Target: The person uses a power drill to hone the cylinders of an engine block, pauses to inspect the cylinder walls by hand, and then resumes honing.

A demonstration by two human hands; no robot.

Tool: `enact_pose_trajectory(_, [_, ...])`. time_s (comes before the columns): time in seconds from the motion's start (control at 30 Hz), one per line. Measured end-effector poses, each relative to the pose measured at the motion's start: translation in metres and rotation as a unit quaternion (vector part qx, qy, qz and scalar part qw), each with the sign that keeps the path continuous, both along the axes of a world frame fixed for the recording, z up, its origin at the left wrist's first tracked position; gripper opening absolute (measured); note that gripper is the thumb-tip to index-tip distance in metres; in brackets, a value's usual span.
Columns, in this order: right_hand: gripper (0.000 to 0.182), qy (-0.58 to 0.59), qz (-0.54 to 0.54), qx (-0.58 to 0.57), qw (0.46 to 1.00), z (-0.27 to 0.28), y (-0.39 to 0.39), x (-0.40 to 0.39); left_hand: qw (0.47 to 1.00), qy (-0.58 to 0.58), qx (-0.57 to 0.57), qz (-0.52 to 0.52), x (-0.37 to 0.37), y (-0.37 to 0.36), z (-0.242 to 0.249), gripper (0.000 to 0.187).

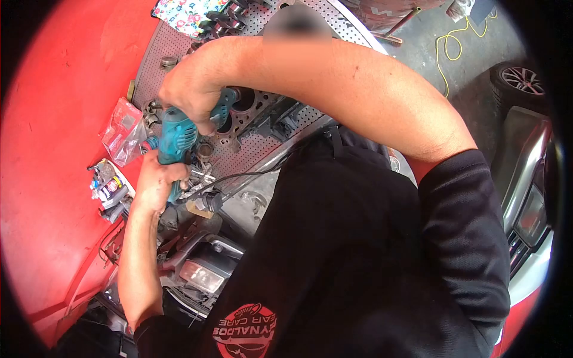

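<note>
A teal corded power drill (pixel 178 136) is held in both hands beside an engine block. My left hand (pixel 156 182) is wrapped around its handle, at the lower end. From above, my right hand (pixel 192 89) grips the drill's body, with fingers curled over the casing. A second teal part (pixel 223 105) of the tool reaches toward the engine block (pixel 242 122), whose round bores show beside it. My right hand and forearm hide some of the tool and block. A black cord (pixel 245 175) trails away toward my waist.
The perforated metal bench (pixel 224 156) carries a piston (pixel 169 61), a crankshaft (pixel 224 22) and a floral cloth (pixel 186 17). To the left lie a plastic bag (pixel 123 131) and a bottle (pixel 110 187). A car headlight (pixel 203 275) is below; a yellow hose (pixel 446 45) crosses the floor.
</note>
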State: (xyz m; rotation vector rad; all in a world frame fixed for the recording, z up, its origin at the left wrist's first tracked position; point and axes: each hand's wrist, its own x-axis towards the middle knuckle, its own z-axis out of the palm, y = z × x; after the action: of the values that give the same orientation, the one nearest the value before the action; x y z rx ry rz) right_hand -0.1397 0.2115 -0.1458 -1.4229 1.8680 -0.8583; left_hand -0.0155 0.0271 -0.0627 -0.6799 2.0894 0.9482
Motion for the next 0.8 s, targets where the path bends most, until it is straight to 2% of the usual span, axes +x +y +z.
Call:
enact_pose_trajectory(0.2, [0.066, -0.026, -0.018, 0.017, 0.999, -0.032, 0.004, 0.001, 1.000, -0.010, 0.017, -0.009, -0.005, -0.003, -0.036, 0.006])
enact_pose_trajectory(0.37, [0.077, -0.003, -0.042, 0.066, 0.997, -0.051, 0.005, 0.004, 0.999, -0.024, 0.013, -0.022, -0.008, 0.002, -0.058, 0.006])
enact_pose_trajectory(0.5, [0.086, 0.005, -0.057, 0.057, 0.997, -0.059, 0.011, 0.005, 0.999, -0.034, 0.014, -0.026, -0.014, 0.010, -0.060, 0.007])
enact_pose_trajectory(0.8, [0.090, -0.084, -0.080, 0.022, 0.993, -0.075, 0.011, 0.009, 0.999, -0.036, 0.024, -0.027, -0.015, 0.004, -0.060, 0.007])
